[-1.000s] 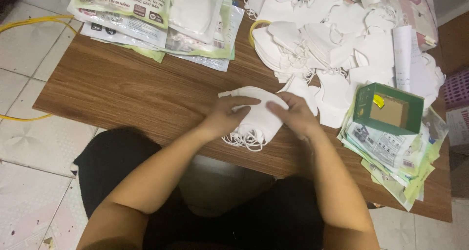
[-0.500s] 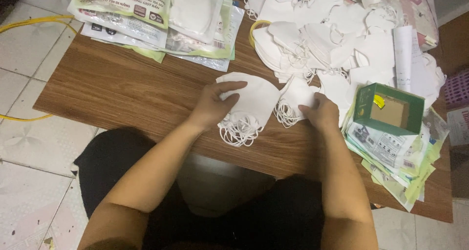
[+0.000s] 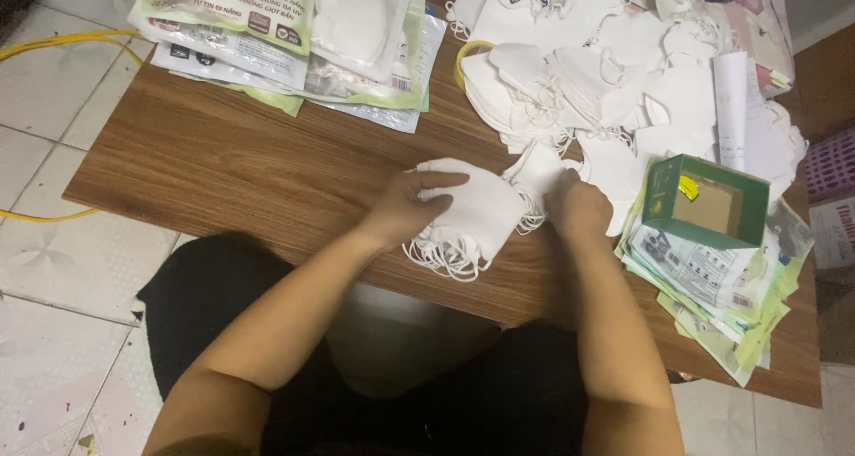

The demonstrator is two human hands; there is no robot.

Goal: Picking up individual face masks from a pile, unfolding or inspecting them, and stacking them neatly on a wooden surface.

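Head view, left to right. Yellow cable [image 3: 53, 46] on the tiled floor, cut off at the frame's left edge. Wooden desk [image 3: 240, 166], its far right corner out of frame. Stack of flat mask packets [image 3: 294, 37] at the desk's far left, their tops cut off by the upper edge. Your left hand [image 3: 410, 208] lies flat on a small stack of white face masks [image 3: 472, 211] near the front edge of the desk, fingers spread over the top one, pressing it down; the ear loops hang out below the stack. How many masks lie in it cannot be made out. Your right hand [image 3: 577, 208] sits just beside the stack, fingers curled on a single white mask [image 3: 541, 173], most of which the hand hides; the grip itself is hard to see. Behind both hands, a loose heap of white masks [image 3: 606, 73], overlapping so that single pieces blur together. Right of that, a small green carton [image 3: 705, 202], open at the top, stands on a pile of empty packets [image 3: 712, 287].
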